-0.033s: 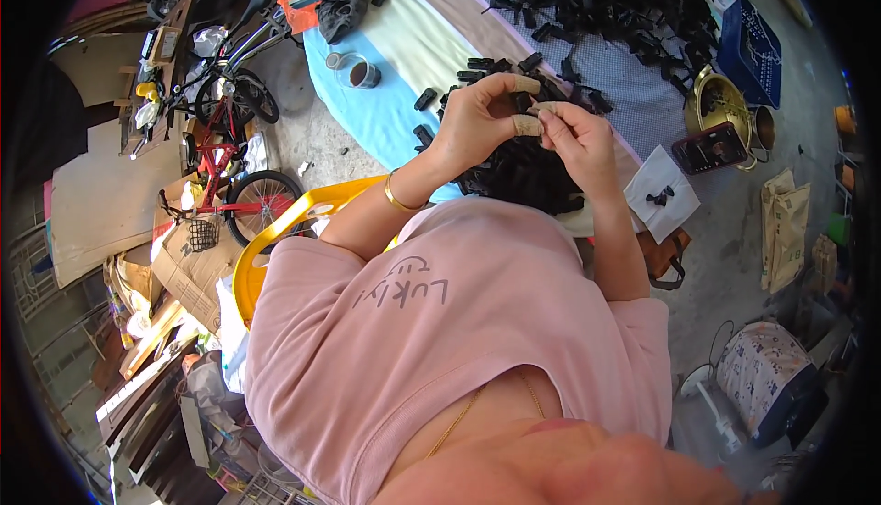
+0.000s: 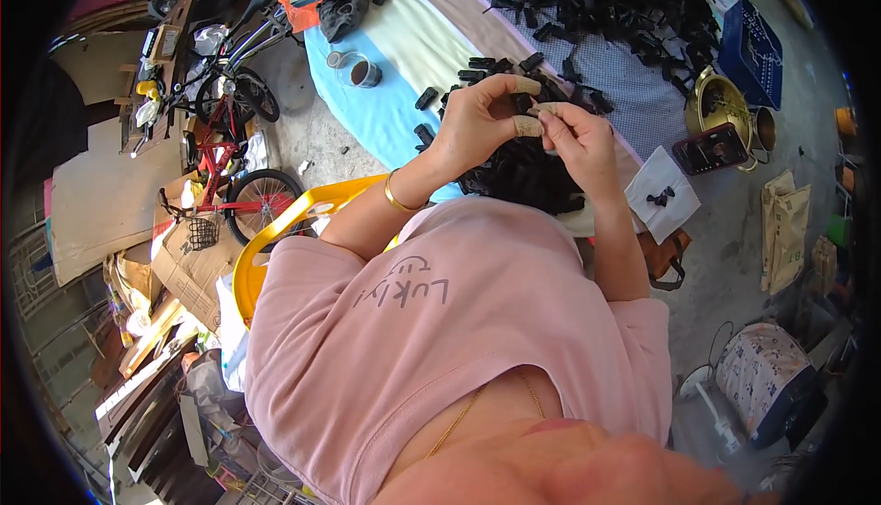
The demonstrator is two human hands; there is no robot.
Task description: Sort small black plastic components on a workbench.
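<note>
My left hand (image 2: 477, 124) pinches a small black plastic piece (image 2: 524, 104) between thumb and fingertips, and beige tape wraps those tips. Against it, my right hand (image 2: 583, 143) has thumb and forefinger pressed together; whatever sits between them is too small to make out. Both hands are raised over a dark heap of black plastic pieces (image 2: 523, 179) close to my body. Several similar pieces lie loose on the striped cloth (image 2: 404, 37), just beyond my left hand. A much larger pile of black pieces (image 2: 596, 0) covers the far part of the cloth.
Right of my hands are a white paper (image 2: 656, 198) with small dark bits, a phone (image 2: 709, 149), a brass-coloured pot (image 2: 707, 101) and a blue basket (image 2: 751, 51). A clear cup (image 2: 362, 74) stands at left. A yellow chair (image 2: 248, 276) and red bicycle (image 2: 216, 170) are farther left.
</note>
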